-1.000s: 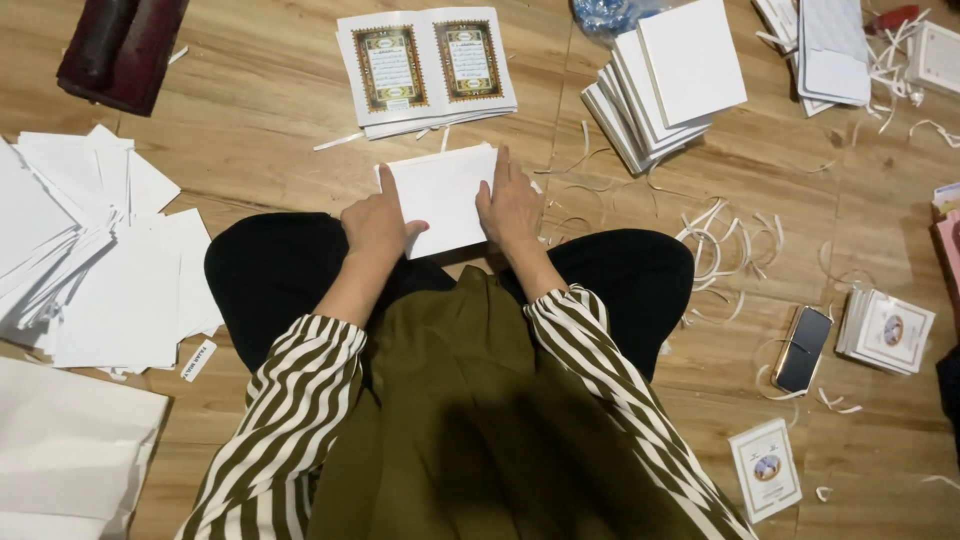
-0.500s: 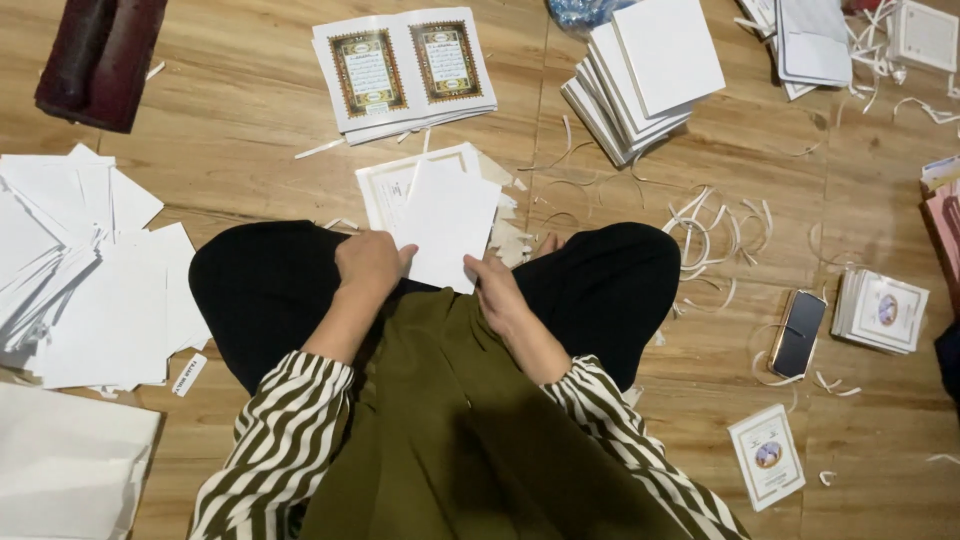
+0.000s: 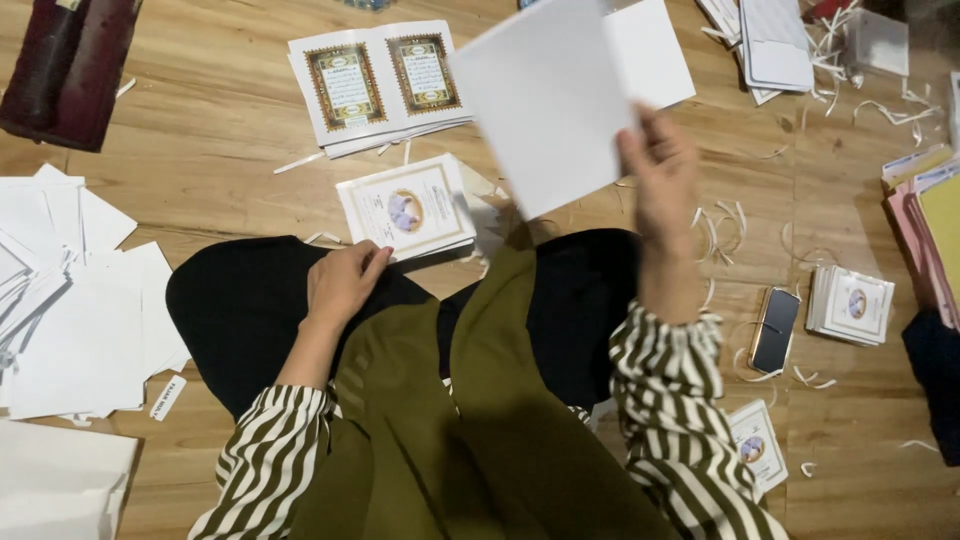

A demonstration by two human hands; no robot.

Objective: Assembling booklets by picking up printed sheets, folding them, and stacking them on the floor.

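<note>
Above the printed card stack (image 3: 408, 210) on the floor, my right hand (image 3: 662, 180) pinches a blank white sheet (image 3: 545, 105) clear; my left hand (image 3: 340, 285), loosely curled, touches the stack's edge, steadying it.

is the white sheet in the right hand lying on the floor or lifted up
Lifted. The right hand pinches the white sheet by its lower edge and holds it above the floor, where it hides part of a white stack.

Booklet stack (image 3: 408, 208) on floor before knees; phone (image 3: 775, 329) right; loose sheets (image 3: 70, 300) left.
</note>
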